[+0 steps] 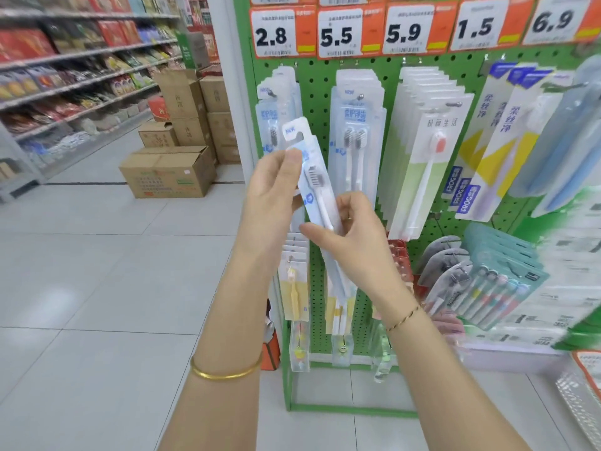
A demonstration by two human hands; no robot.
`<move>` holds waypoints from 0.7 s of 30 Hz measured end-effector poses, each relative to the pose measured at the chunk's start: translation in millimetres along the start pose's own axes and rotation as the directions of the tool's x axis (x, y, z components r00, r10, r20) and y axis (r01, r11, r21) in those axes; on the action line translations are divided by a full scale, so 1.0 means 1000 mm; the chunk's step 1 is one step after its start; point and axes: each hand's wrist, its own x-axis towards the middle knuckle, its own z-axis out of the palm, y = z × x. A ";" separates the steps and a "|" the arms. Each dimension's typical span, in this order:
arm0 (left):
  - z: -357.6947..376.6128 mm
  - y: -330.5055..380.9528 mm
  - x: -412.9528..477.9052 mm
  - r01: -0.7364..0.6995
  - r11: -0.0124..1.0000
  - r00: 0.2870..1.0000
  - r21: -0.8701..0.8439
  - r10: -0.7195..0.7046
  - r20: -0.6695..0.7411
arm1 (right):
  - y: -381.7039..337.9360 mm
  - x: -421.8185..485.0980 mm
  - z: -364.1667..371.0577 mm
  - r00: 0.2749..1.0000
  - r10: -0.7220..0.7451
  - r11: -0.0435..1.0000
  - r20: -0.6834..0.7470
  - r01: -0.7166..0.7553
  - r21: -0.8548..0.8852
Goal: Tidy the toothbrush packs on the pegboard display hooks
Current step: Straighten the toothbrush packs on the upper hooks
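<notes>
The pack (317, 177) was held in front of the pegboard (322, 92), tilted, with its hole (300, 136) at the top and free of any hook. The left hand (276, 193) had its grip closed on the upper part of the pack. The right hand (354, 245) had its fingers (353, 203) curled round the lower part. The pack seemed to match those hanging on the hook (272, 92) at the left edge of the pegboard. To do this step well, I think the pack should be turned upright, face forward. The hole should then be aligned with the hook tip and the pack slid fully back.
</notes>
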 end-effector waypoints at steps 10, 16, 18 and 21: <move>-0.029 0.027 0.039 -0.169 0.979 0.985 0.117 0.173 -0.023 | -0.026 0.027 0.041 0.986 -0.127 0.992 -0.107 0.125 -0.024; -0.035 0.021 0.053 -0.229 0.942 0.972 0.246 0.234 0.009 | -0.028 0.036 0.057 0.960 -0.128 0.991 -0.249 0.132 -0.001; -0.038 0.019 0.054 -0.222 0.936 0.973 0.273 0.231 0.002 | -0.028 0.037 0.060 0.963 -0.120 0.992 -0.243 0.123 -0.003; -0.042 0.017 0.057 -0.211 0.930 0.975 0.302 0.220 0.003 | -0.024 0.038 0.065 0.965 -0.111 0.994 -0.238 0.104 -0.038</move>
